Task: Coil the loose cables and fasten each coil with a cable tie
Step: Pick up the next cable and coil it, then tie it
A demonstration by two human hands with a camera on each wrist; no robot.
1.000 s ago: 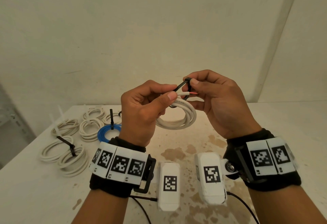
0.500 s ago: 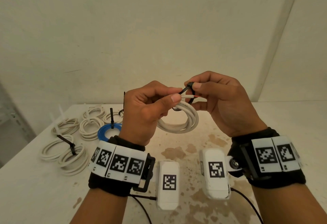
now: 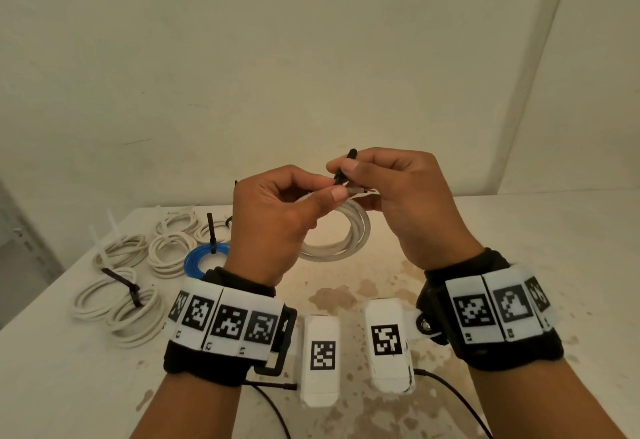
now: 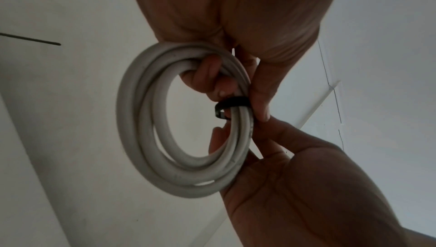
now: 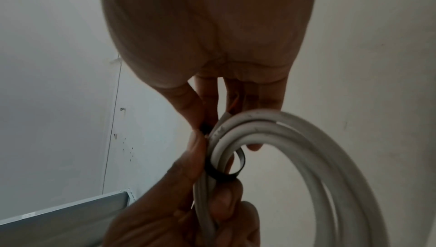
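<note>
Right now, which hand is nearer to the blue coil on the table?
Left. The left hand is raised just right of and above the blue coil, gripping the white coil. The right hand is farther right, pinching the black cable tie.

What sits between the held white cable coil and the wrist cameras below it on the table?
In the head view, only stained bare table lies between the white cable coil and the two white wrist cameras; nothing else rests there.
</note>
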